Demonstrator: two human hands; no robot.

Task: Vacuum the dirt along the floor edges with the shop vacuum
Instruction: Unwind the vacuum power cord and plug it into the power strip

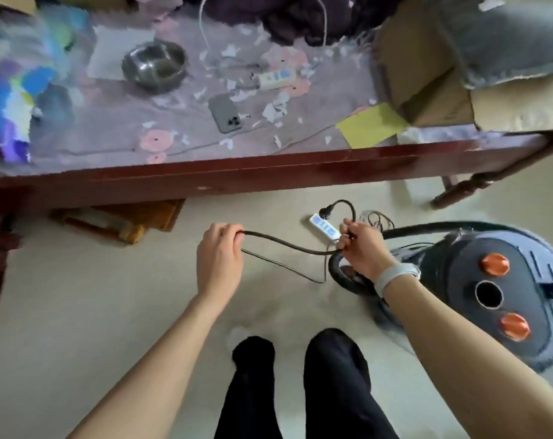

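The shop vacuum (490, 293) stands on the floor at the right, dark grey with two orange knobs and a round hole on top. Its black power cord (288, 245) runs between my hands. My left hand (219, 258) pinches the cord at its left bend. My right hand (362, 248) grips the cord near its end, and the plug (326, 212) curves up above that hand. A white power strip (324, 228) lies on the floor just behind my right hand. A black hose (427, 228) arcs from the vacuum toward my right hand.
A dark red wooden bed frame (237, 172) crosses the view ahead, with a phone (226, 114), a metal bowl (155, 64), a second power strip (275, 79) and paper scraps on it. Cardboard boxes (427, 80) sit at the right. A flat brown object (126, 220) lies under the frame. My legs (300, 391) stand below.
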